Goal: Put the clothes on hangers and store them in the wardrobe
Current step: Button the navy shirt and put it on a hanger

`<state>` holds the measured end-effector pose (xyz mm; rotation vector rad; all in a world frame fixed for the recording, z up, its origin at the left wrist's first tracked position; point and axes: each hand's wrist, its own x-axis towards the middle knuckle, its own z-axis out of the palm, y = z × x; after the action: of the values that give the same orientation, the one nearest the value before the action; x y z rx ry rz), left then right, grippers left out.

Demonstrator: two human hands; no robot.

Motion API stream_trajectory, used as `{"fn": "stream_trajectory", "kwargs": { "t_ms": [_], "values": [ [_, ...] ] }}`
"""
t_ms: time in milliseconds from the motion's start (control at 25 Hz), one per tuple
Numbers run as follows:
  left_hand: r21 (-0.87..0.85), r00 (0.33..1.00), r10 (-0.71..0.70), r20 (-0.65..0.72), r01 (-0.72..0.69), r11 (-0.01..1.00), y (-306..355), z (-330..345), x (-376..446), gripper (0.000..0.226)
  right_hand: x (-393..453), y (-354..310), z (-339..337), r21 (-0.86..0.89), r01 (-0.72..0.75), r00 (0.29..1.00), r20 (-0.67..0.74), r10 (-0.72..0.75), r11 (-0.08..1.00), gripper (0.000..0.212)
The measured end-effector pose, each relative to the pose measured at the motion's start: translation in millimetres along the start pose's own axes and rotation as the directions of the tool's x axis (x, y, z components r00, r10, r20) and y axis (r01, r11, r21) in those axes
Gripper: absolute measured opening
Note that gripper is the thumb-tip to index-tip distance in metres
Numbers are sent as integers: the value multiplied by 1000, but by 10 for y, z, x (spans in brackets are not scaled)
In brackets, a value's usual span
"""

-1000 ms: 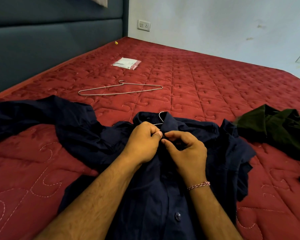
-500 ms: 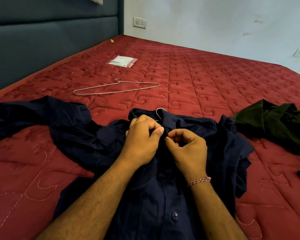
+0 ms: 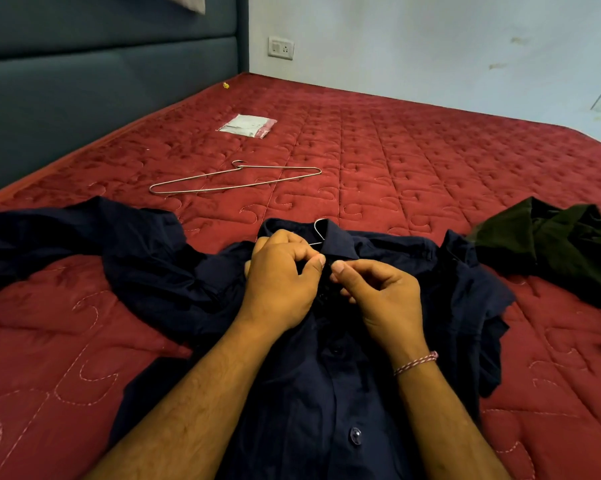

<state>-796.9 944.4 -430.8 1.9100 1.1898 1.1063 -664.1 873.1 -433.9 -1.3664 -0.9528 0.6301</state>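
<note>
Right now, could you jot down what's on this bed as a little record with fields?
surface: red quilted mattress
main garment: navy blue button-up shirt, lying front up
hanger in shirt: metal hook pokes out at the collar
left hand: pinches the shirt placket below the collar
right hand: pinches the same spot
spare: bare wire hanger
other garment: dark green garment

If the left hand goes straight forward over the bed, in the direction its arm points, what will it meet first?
Probably the shirt collar and the hanger hook sticking out of it, just beyond the left hand. Past them the red mattress looks free up to the wall, though depth is hard to judge.
</note>
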Motion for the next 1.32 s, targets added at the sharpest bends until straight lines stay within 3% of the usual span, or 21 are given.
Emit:
{"fn": "stream_trajectory", "kwargs": {
  "t_ms": [160, 320, 640, 760, 840, 920, 1000, 1040, 1080, 1120, 1160, 1200, 1280, 1320],
  "values": [
    [-53, 999, 11, 37, -9, 999, -25, -25, 1, 22, 8, 7, 10, -78, -26, 1000, -3, 26, 997, 10],
    [-16, 999, 40, 11, -40, 999, -12, -12, -4, 19, -20, -52, -12, 55, -52, 998, 30, 50, 997, 3],
    [-126, 997, 25, 71, -16, 992, -28, -62, 9, 23, 23, -1, -33, 77, -84, 996, 30, 82, 993, 4],
    [-83, 997, 83, 11, -81, 993, -46, 8, 12, 18, 80, 23, -52, 208, -117, 985, -96, 140, 971, 11],
    [31, 990, 142, -8, -142, 989, -125, 72, 2, 9, 85, -12, -73, 154, 26, 956, -292, 20, 988, 14],
    [138, 968, 249, 28, -251, 958, -192, 117, -35, 10, 181, -114, -70, -88, 228, 888, -389, -244, 970, 11],
    [99, 922, 379, 80, -385, 917, -217, 119, -69, 15, 629, -113, 4, -375, 297, 905, -183, -385, 878, 27],
    [39, 893, 439, 96, -444, 895, -177, 89, -76, 15, 902, -85, 39, -520, 259, 949, -22, -315, 814, 44],
    [-10, 857, 503, 108, -505, 863, -98, 45, -111, 13, 1095, -101, 74, -659, 179, 984, 112, -140, 731, 58],
    [-38, 820, 562, 105, -562, 826, -11, -10, -164, 10, 1245, -76, 94, -744, 155, 976, 216, 14, 649, 63],
    [-38, 791, 606, 87, -605, 795, 63, -83, -221, 8, 1255, -126, 105, -782, 147, 948, 287, 139, 606, 57],
    [-22, 777, 627, 52, -627, 779, 123, -182, -252, 8, 1248, -139, 99, -759, 170, 930, 335, 152, 629, 46],
    [100, 826, 559, -74, -551, 828, 200, -379, -222, 23, 1043, -309, 68, -650, 199, 941, 336, 42, 734, 19],
    [190, 884, 451, -118, -426, 884, 220, -487, -168, 37, 876, -467, 50, -603, 230, 942, 334, -20, 764, 8]
  ]
}}
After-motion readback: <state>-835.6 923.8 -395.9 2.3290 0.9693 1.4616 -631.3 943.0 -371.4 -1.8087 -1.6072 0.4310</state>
